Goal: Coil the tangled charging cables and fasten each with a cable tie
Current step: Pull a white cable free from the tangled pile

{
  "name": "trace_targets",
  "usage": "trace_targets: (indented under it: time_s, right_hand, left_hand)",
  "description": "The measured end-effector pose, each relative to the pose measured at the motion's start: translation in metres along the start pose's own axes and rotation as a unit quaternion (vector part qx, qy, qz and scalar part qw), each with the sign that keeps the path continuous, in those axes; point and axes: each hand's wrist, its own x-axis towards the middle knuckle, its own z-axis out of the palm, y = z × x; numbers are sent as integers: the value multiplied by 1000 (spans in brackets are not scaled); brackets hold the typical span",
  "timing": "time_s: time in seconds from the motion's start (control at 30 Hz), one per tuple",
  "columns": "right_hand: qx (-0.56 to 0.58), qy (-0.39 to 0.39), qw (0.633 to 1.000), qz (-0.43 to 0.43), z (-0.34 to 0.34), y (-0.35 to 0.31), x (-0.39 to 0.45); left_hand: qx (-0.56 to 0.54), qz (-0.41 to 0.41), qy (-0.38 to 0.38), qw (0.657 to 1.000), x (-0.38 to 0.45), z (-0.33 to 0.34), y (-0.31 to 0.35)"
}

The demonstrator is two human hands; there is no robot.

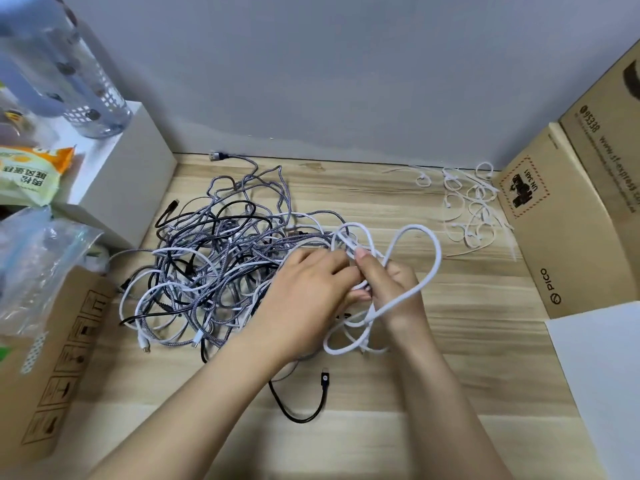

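A: Which step was this?

B: Early. Still untangling, by my read; no coil formed, no tie on anything. The person was pulling one white cable (408, 265) free of the tangled pile of cables (214, 265) in the middle of the tabletop (467, 393). Pile was a mix of grey braided, black and white leads, all interlocked.

A: Grip state?

B: Right hand (391, 289) was clamped on the white cable, fingers curled round a bunch of its strands, with a big loop standing up and out to the right of the fist. Left hand (311, 289) lay palm down over the pile's right edge, fingertips reaching in at the same bunch just beside the right thumb. Looked like a pinch on the white strands, but the contact itself was hidden behind the knuckles.

A: Other loose bits?

B: One black cable end (323, 379) lay on its own near the front, trailing back under the left wrist. Cable ties (467, 209) were scattered at the back right, near a cardboard box (568, 216), well apart from both hands.

A: Next move?

B: My guess: work the rest of the white lead out of the pile without dragging braided ones along, then wind it into even loops. Only then reach for a tie.
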Motion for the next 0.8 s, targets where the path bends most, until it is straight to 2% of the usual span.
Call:
trace_targets:
  time_s: [0.07, 0.2, 0.27, 0.37, 0.53, 0.67, 0.8]
  right_hand:
    - [15, 40, 999, -28, -11, -2, -9]
    - [7, 133, 990, -43, -43, -7, -21]
    - [21, 165, 985, -40, -58, -7, -28]
    - [15, 189, 982, -25, -71, 3, -33]
    - [11, 174, 984, 28, -74, 31, -34]
    - [8, 145, 988, 50, -67, 37, -33]
    - [1, 143, 988, 51, -64, 39, -29]
  left_hand:
    - [-40, -28, 16, 999, -14, 0, 0]
    - [-69, -156, 17, 985, -70, 16, -15]
    - [-47, -222, -22, 974, -107, 32, -15]
    - [-7, -301, -120, 946, -149, 62, -7]
    - [56, -331, -264, 904, -139, 98, -13]
    - [70, -334, -254, 905, -97, 113, -22]
    - [41, -361, -293, 884, -58, 114, -30]
